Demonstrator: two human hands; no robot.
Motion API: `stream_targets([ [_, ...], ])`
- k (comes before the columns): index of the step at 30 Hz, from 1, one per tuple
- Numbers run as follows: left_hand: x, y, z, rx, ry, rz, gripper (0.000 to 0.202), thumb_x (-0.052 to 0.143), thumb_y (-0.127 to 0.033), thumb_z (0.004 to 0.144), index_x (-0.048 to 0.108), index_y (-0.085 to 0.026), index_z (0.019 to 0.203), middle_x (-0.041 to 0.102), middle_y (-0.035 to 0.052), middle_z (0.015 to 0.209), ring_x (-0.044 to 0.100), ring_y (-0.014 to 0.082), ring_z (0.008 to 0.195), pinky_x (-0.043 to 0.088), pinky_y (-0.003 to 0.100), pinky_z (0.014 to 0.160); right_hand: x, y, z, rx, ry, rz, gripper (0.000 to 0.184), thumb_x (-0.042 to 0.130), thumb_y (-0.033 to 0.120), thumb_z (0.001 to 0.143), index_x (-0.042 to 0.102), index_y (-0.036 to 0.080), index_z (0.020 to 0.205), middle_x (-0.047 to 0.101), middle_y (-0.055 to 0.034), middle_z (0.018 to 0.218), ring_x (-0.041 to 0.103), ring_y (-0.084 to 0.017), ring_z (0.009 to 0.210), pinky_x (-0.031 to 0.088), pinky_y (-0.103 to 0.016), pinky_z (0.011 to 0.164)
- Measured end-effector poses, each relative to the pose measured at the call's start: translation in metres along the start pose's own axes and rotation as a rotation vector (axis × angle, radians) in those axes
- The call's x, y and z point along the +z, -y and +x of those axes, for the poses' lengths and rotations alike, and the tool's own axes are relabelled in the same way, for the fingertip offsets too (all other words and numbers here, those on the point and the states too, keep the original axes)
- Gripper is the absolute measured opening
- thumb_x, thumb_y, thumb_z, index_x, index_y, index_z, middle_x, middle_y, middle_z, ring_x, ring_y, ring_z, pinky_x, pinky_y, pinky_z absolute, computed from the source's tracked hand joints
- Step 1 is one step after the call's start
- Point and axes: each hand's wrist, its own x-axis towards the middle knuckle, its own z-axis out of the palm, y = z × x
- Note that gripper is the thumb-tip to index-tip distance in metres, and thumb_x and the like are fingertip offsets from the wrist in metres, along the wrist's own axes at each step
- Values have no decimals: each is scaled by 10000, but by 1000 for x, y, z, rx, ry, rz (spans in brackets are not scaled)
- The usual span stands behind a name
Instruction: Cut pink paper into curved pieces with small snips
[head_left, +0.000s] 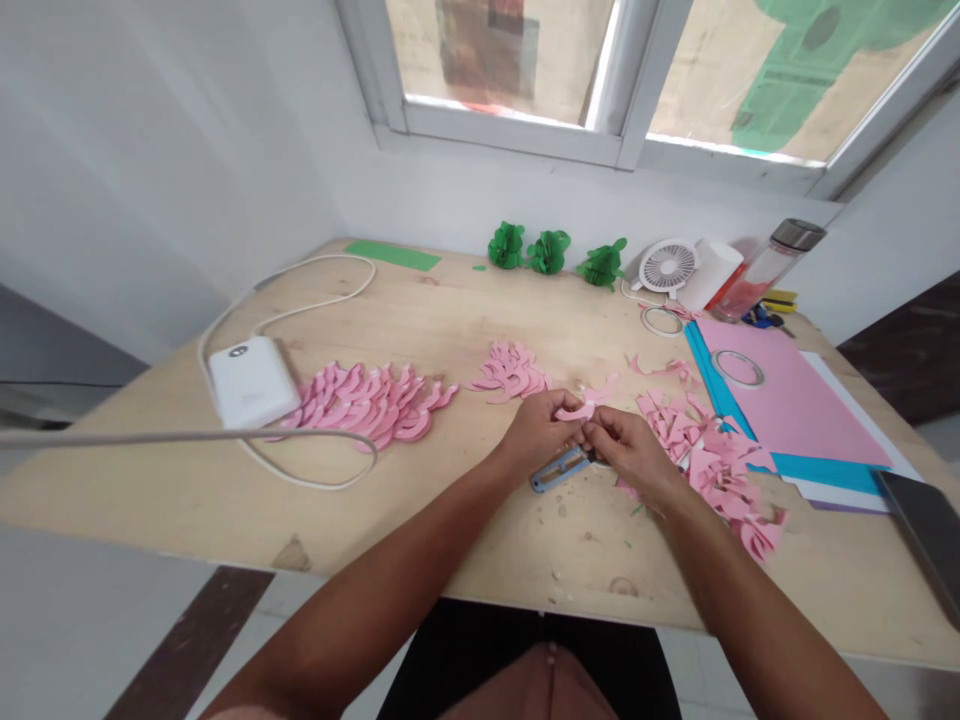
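Note:
At the middle of the table, my left hand (541, 430) pinches a curved pink paper cutout (596, 396) with a pale spot near its centre. My right hand (628, 448) has its fingers closed at the lower edge of the same piece, against the left fingertips. Just below the hands lies a blue utility knife (559, 470), its far end partly hidden by the fingers. A small pile of pink curved pieces (511, 370) is left of the hands, and a larger overlapping row of wavy pink cutouts (375, 400) extends farther left. Pink paper scraps (724, 470) are heaped beside my right forearm.
A white power bank (253, 382) with a looping cable sits left. Green paper ornaments (547, 252) line the back, near a small white fan (667, 266) and a bottle (776, 265). Coloured sheets (802, 400) bearing a tape ring (738, 368), and a dark phone (922, 530), lie right.

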Motion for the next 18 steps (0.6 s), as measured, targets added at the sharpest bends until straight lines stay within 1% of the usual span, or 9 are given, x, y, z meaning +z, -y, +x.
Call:
stream_targets([
  [8,0,0,0,14,6,9,149,605,-267,664,519,-148,636,525,-40,484,468,71,440,363,196,469,-1,1,0,-1,15,-20,197,455,303,811,525,175,678,406,39,549,357,-88,499,273,-199,459],
  [11,0,-1,-1,8,9,12,143,605,-262,661,522,-147,641,526,-39,483,471,73,442,364,198,469,-1,1,0,0,26,-16,194,451,303,813,529,177,689,415,36,555,360,-90,501,277,-202,462],
  [18,0,-1,0,15,17,-11,142,603,-257,664,517,-145,644,530,-37,489,463,68,440,366,197,471,-1,2,0,-1,7,-9,199,459,324,798,545,177,695,448,23,554,385,-98,501,292,-209,462],
])
